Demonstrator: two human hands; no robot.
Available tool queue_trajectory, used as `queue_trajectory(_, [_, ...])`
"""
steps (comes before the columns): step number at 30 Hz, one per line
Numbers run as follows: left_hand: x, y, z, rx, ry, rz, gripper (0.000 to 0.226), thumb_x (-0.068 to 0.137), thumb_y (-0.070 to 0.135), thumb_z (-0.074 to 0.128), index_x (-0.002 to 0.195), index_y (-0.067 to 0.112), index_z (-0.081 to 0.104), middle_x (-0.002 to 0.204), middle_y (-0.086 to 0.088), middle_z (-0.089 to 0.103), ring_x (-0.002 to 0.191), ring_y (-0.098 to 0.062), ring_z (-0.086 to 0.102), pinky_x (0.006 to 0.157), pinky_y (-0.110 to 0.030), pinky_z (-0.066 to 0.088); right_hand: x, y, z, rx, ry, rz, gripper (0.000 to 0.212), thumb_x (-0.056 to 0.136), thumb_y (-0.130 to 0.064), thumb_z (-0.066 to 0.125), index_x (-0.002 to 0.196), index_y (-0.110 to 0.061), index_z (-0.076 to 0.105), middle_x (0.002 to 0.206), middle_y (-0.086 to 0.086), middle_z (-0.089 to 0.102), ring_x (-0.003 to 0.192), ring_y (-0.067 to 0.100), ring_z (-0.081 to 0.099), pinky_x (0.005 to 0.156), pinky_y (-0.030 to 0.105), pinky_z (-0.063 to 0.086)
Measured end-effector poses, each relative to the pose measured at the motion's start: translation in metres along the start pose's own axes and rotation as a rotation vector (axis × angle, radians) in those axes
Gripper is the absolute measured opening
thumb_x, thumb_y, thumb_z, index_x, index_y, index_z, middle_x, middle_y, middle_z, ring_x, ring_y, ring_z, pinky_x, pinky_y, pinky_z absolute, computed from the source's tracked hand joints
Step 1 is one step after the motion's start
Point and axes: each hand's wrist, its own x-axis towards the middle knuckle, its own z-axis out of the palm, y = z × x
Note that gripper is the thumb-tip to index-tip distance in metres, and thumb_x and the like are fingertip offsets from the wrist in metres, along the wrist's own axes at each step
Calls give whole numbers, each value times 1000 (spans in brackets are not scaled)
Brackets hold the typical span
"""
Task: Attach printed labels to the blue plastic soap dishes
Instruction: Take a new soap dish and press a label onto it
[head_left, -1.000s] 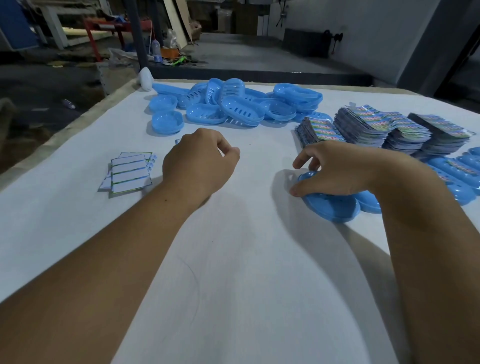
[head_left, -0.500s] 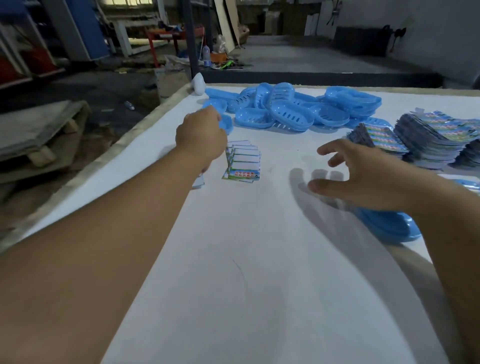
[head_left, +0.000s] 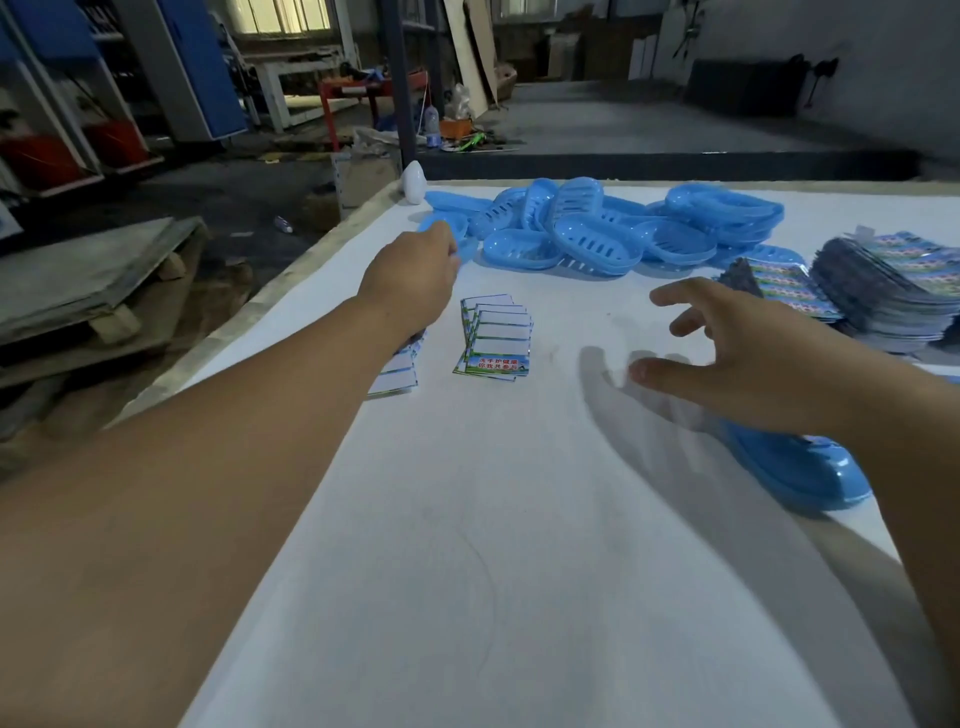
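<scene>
My left hand (head_left: 410, 273) reaches a blue soap dish (head_left: 451, 233), grip state hidden; my right hand (head_left: 748, 358) hovers, fingers spread, holding nothing.

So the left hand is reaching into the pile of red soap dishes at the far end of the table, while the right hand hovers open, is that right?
Almost. The head view shows the soap dishes are blue, not red. The rest holds: the left hand reaches to the pile's near edge at the far end of the table, and the right hand hovers open.
</scene>
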Motion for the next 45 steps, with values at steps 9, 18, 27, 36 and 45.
queue_trajectory(9, [-33, 69, -31, -1052, -14, -305, 21, 107, 26, 41, 99, 14, 56, 106, -5, 63, 97, -26, 69, 69, -38, 63, 11, 3, 6, 106, 227, -95, 64, 86, -51, 72, 143, -38, 45, 128, -15, 53, 97, 3, 55, 86, 29, 44])
queue_trajectory(18, [-78, 102, -15, -1607, -384, -601, 19, 108, 19, 46, 105, 4, 56, 68, -10, 75, 61, -19, 74, 55, -31, 61, 12, 2, 11, 192, 284, -126, 71, 78, -55, 79, 141, -38, 51, 128, -22, 57, 96, -10, 57, 91, 30, 53])
queue_trajectory(27, [-83, 100, -19, -1359, -372, -549, 22, 107, 22, 45, 105, 6, 60, 80, -12, 77, 66, -19, 76, 56, -28, 61, 12, 8, 11, 112, 225, -136, 63, 79, -59, 77, 133, -33, 59, 113, -24, 58, 90, -10, 55, 74, 14, 41])
queue_trajectory(36, [-94, 92, -10, -514, -202, 137, 43, 94, 39, 64, 135, 30, 57, 125, 7, 64, 105, -12, 60, 95, -29, 47, 13, 12, 17, 67, 176, -103, 54, 80, -56, 77, 126, -33, 61, 117, -17, 63, 89, -5, 56, 82, 26, 44])
queue_trajectory(45, [-91, 84, -4, -408, -309, 254, 60, 84, 50, 73, 137, 39, 46, 132, 5, 60, 111, -12, 57, 95, -32, 49, 13, 12, 20, 37, 112, -73, 52, 76, -61, 77, 120, -39, 60, 119, -20, 62, 94, 2, 58, 81, 27, 44])
